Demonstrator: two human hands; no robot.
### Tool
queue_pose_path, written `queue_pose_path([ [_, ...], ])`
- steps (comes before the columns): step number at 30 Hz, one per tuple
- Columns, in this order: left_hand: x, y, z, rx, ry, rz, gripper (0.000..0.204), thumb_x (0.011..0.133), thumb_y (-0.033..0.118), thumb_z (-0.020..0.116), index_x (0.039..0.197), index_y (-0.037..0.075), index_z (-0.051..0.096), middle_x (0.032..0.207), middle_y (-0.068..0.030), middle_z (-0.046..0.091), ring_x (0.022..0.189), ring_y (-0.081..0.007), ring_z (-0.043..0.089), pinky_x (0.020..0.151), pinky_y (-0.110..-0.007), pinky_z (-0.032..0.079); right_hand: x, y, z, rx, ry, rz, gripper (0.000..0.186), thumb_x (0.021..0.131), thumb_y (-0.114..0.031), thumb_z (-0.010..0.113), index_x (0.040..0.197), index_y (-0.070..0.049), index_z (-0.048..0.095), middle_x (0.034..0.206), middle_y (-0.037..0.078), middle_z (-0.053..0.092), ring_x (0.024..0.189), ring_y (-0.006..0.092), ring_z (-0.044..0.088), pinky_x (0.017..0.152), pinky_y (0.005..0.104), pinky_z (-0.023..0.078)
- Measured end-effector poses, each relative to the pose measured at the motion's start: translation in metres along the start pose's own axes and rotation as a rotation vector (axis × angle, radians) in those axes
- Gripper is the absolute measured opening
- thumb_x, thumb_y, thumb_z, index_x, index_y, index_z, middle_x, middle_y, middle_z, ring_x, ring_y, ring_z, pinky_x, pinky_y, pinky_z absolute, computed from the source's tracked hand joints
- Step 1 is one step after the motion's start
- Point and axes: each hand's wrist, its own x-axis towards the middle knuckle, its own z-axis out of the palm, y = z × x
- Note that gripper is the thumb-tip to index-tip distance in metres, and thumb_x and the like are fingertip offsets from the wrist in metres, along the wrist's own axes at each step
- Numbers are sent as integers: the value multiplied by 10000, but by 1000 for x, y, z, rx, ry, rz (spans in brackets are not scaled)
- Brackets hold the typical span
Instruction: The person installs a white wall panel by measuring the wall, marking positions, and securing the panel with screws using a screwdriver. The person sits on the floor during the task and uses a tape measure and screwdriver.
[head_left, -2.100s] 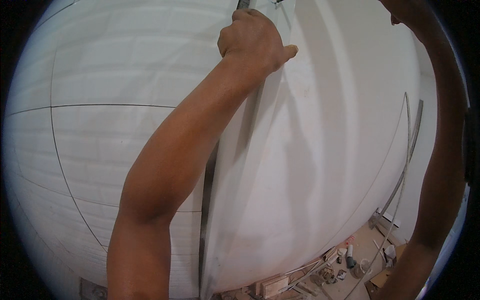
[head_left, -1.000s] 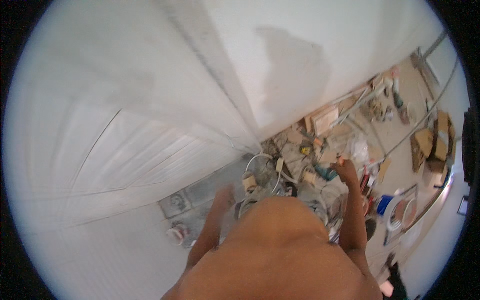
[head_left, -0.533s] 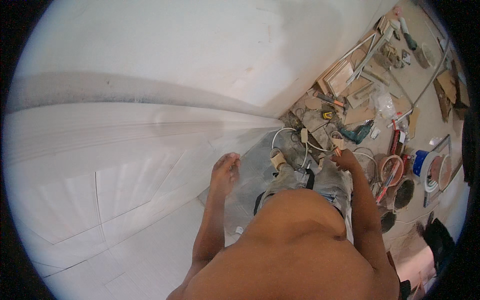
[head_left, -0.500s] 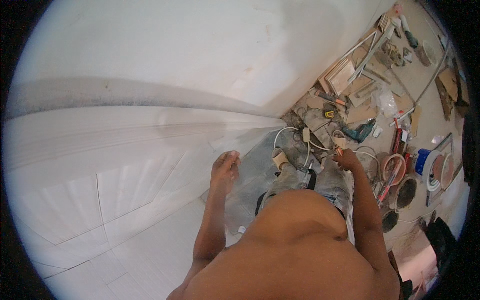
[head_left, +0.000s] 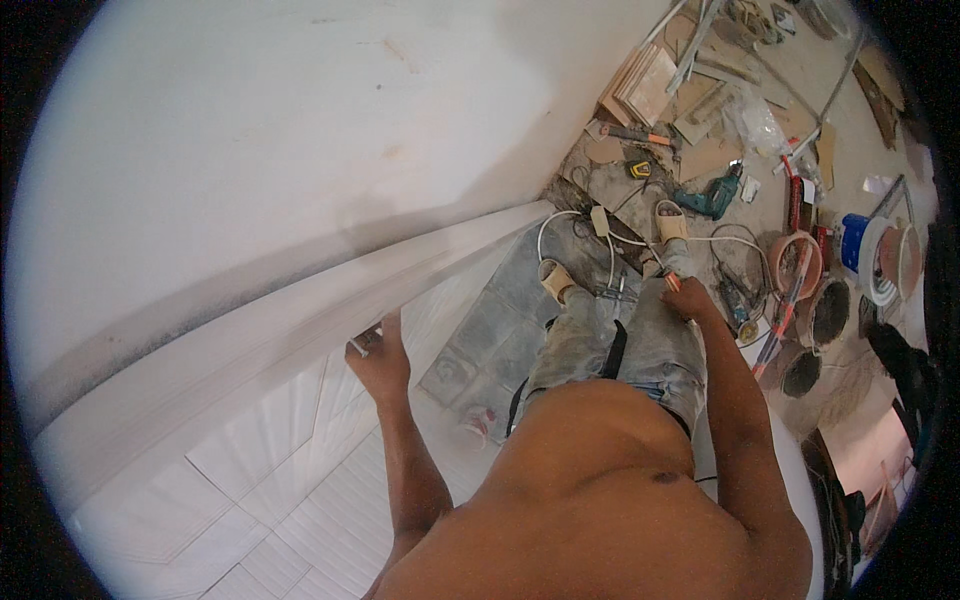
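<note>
In my head view, the left hand (head_left: 381, 364) has swung outward over the last half second, off the grey floor (head_left: 490, 330) and over to the white wall tiles (head_left: 262, 440). Its fingers are curled, seemingly pinching a small pale stick (head_left: 358, 346); I can't tell whether it touches the wall. That shifts the work leftward, I judge. My right hand (head_left: 689, 298) stays low, gripping a small orange object (head_left: 673, 283), with the power drill (head_left: 712, 193) lying beyond it.

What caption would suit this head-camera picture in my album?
Left hand by the white tiled wall, right hand holding something orange, a green drill lying beyond.
</note>
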Motion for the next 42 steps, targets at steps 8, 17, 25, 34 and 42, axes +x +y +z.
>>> queue_pose_path([
  [8, 7, 8, -17, 37, -102, 88, 396, 892, 278, 724, 1057, -61, 603, 981, -159, 691, 930, -290, 654, 840, -396, 496, -23, -30, 43, -123, 128, 10, 424, 749, -335, 731, 960, 30, 684, 984, 230, 697, 907, 381, 684, 792, 454, 543],
  [17, 49, 62, -20, 454, -170, 235, 260, 806, 231, 801, 784, 1, 681, 741, -54, 689, 719, -161, 654, 716, -287, 501, -78, -87, 36, -7, 125, 23, 389, 770, -258, 700, 1035, 24, 654, 1040, 232, 679, 952, 388, 671, 819, 493, 537],
  [25, 55, 122, 41, 366, -325, 330, 384, 828, 375, 774, 841, -3, 706, 720, -129, 686, 605, -238, 635, 631, -356, 498, -163, -52, -30, 64, 108, 80, 389, 710, -292, 683, 890, 53, 684, 924, 278, 678, 887, 421, 669, 805, 493, 529],
  [34, 23, 143, 46, -142, -688, -55, 313, 879, 321, 730, 883, 9, 700, 696, -15, 656, 607, -80, 559, 533, -239, 381, -143, -26, 1, -9, -55, 167, 512, 738, -362, 732, 1044, 44, 672, 1089, 260, 669, 1011, 394, 661, 888, 492, 522],
  [42, -27, 235, 23, -1277, -1783, -284, 522, 925, 462, 592, 996, -49, 672, 882, -87, 689, 746, -174, 617, 644, -297, 457, -125, 6, -3, 31, 108, 40, 429, 739, -370, 675, 772, 58, 680, 866, 281, 671, 808, 415, 667, 747, 497, 518],
])
